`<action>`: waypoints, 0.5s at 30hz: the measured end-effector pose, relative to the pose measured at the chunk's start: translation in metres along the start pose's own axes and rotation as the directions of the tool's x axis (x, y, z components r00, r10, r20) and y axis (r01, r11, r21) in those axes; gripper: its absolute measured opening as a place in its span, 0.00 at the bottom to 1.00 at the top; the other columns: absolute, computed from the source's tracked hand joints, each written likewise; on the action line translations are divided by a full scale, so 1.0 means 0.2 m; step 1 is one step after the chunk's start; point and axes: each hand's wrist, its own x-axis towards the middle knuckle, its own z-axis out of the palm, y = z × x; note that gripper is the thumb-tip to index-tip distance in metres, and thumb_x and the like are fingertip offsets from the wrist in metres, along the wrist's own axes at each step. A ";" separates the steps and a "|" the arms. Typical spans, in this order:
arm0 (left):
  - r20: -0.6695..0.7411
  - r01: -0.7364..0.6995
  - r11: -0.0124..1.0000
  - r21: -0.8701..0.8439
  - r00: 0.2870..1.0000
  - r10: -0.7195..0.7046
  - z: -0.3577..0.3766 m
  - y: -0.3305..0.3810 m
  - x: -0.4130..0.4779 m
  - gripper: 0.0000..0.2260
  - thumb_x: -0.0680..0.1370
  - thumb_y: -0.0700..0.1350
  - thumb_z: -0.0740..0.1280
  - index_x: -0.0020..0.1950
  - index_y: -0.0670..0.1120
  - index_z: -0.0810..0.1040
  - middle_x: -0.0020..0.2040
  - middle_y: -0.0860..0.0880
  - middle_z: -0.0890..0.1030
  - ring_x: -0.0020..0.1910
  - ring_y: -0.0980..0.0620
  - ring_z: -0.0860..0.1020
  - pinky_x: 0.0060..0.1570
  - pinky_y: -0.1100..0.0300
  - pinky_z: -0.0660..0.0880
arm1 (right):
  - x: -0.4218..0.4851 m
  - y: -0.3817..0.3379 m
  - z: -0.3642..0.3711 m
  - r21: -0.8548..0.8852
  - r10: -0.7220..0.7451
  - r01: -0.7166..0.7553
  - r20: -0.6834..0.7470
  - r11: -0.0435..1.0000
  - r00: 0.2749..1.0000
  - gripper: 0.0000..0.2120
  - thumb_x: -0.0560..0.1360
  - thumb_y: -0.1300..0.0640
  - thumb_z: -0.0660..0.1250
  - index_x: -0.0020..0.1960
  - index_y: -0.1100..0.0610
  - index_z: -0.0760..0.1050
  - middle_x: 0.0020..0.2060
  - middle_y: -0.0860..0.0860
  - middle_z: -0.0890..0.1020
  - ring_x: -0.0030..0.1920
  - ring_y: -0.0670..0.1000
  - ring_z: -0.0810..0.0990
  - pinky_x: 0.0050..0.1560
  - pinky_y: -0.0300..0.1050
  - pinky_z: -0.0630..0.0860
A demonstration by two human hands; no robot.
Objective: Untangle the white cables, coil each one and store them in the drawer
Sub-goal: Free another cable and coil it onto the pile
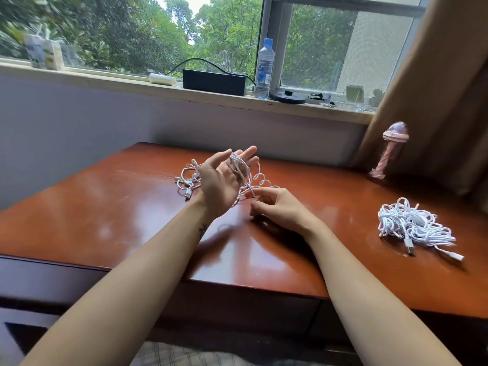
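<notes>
Plaid cloth (184, 356): nearest me, before glossy table (105, 215) under window (132, 35).
Left fingers (249, 151): straight, white cable (239, 165) looped over.
Right fingers (264, 192): curled, grip unclear.

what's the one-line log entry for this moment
phase: coiling | left hand: open, thin white cable looped round it | right hand: at cable, grip unclear

On the windowsill (105, 81) at twelve o'clock stand a water bottle (264, 67) (blue cap) and a black box (214, 81); a brown curtain (435, 88) hangs at two o'clock.
</notes>
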 end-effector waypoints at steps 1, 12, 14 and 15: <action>-0.021 -0.019 0.999 0.030 1.000 0.019 0.00 0.00 0.00 0.25 0.80 0.48 0.60 0.73 0.35 0.66 0.68 0.40 0.78 0.66 0.43 0.78 0.63 0.54 0.73 | 0.00 -0.01 0.00 -0.022 -0.005 0.005 -0.003 1.000 1.000 0.12 0.78 0.64 0.67 0.61 0.57 0.82 0.42 0.54 0.86 0.41 0.47 0.82 0.48 0.39 0.79; 0.042 -0.150 0.620 0.770 0.982 0.185 -0.02 -0.15 0.04 0.46 0.65 0.36 0.63 0.82 0.42 0.48 0.79 0.48 0.63 0.74 0.48 0.68 0.59 0.57 0.76 | 0.00 -0.03 -0.03 -0.344 -0.079 0.008 -0.192 0.939 0.978 0.15 0.68 0.48 0.58 0.35 0.54 0.80 0.34 0.49 0.82 0.37 0.48 0.77 0.43 0.45 0.71; 0.037 -0.158 0.614 0.773 0.978 0.205 -0.03 -0.13 0.04 0.47 0.64 0.35 0.62 0.82 0.43 0.47 0.79 0.48 0.62 0.74 0.48 0.69 0.56 0.58 0.77 | 0.00 -0.02 -0.03 -0.358 -0.111 0.028 -0.214 0.933 0.970 0.13 0.68 0.47 0.59 0.35 0.53 0.77 0.32 0.49 0.80 0.36 0.50 0.75 0.42 0.49 0.73; 0.040 -0.171 0.612 0.772 0.974 0.222 -0.03 -0.12 0.04 0.48 0.64 0.34 0.62 0.82 0.44 0.45 0.79 0.48 0.62 0.73 0.49 0.69 0.52 0.62 0.77 | 0.00 -0.02 -0.03 -0.361 -0.122 0.033 -0.229 0.932 0.966 0.12 0.68 0.46 0.59 0.35 0.51 0.77 0.31 0.49 0.79 0.35 0.50 0.74 0.41 0.50 0.73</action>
